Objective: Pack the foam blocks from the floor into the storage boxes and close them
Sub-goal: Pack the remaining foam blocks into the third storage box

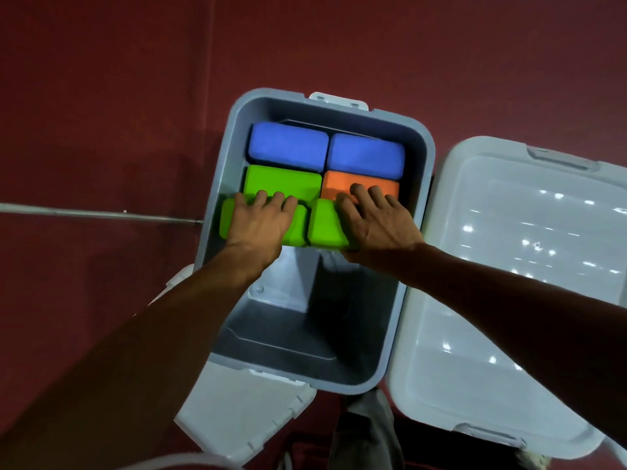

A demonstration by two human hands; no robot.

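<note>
Two green blocks in hand, one each, both over the open storage box, third row back from the far wall.

Left to right:
- My left hand lies on top of the left green block. The fingers are spread and hooked over its far edge. Can't see the thumb.
- The right green block sits just beside it, the two nearly touching.
- My right hand is over that one. Its fingers are spread, with the tips reaching onto the orange block, and the thumb is tucked under the near edge.
- Already packed beyond: a green block next to the orange, then two blue blocks at the far end.
- The white lid lies on the floor to the right, off the box.

Risks, my guess:
- The left block's outer end looks very close to the box's left wall. It could catch there and go in cocked.
- My fingertips sit between the new row and the one behind, so they could get pinched, or drag the orange block out of line.
- Soft foam may wedge and ride high, which would stop the lid closing.

Orientation: both held blocks have their long axis running left-right across the box, same as the packed rows, broad faces up. The box's own long axis runs away from me.
</note>
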